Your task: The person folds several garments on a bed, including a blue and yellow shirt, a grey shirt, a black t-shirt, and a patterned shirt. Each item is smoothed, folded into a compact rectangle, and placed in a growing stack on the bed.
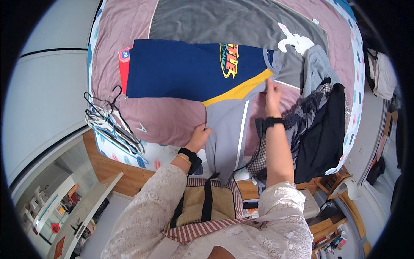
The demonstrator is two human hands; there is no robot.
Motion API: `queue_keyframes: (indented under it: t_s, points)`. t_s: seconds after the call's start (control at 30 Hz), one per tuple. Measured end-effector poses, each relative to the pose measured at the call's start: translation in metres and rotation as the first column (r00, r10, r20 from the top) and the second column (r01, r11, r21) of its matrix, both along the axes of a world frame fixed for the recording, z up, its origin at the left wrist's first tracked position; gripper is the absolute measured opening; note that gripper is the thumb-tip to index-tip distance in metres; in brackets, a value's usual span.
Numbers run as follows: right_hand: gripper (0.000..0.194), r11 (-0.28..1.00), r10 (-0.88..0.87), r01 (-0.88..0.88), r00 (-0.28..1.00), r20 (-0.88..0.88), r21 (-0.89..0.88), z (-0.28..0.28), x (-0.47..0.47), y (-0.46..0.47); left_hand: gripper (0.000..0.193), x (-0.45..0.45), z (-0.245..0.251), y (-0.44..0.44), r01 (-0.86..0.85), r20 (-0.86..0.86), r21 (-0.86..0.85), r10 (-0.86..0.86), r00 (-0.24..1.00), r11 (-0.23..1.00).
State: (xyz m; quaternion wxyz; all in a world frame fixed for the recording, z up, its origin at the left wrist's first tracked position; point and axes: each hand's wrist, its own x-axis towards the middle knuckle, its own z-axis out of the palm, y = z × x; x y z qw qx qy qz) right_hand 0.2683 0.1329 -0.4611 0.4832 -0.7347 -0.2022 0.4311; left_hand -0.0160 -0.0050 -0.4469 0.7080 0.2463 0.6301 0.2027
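A navy blue shirt lies spread on the bed, its body folded to a narrow strip. Yellow piping panels run to its grey collar, and colourful lettering marks the chest. Its grey sleeve, with a white stripe, stretches toward me and hangs over the bed's near edge. My left hand pinches the sleeve's left edge between thumb and fingers. Near the collar, my right hand grips the shoulder end of that sleeve; some of its fingers are hidden. Both wrists wear black bands.
Several clothes hangers are heaped at the bed's left edge beside a white clip. A red object sticks out from under the shirt. Dark garments and grey cloth pile up at right. A striped-trim bag stands below the bed edge.
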Motion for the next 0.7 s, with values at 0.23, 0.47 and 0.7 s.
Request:
queue_keyframes:
  t_s: [0.23, 0.47, 0.7]
  points:
    - [0.020, 0.964, 0.249, -0.234, 0.961, 0.118, -0.124, 0.032, -0.070, -0.184, 0.023, 0.012, 0.031, -0.045, 0.386, -0.680, 0.586, 0.174, 0.712, 0.713]
    - [0.021, 0.869, 0.495, -0.394, 0.705, 0.508, -0.299, 0.048, -0.094, -0.282, 0.027, 0.024, 0.031, -0.090, 0.419, -0.568, 0.240, -0.223, 0.792, 0.876]
    - [0.021, 0.890, 0.456, -0.371, 0.730, 0.509, -0.266, 0.060, -0.090, -0.309, 0.016, 0.019, 0.020, -0.114, 0.339, -0.542, 0.400, -0.078, 0.837, 0.852]
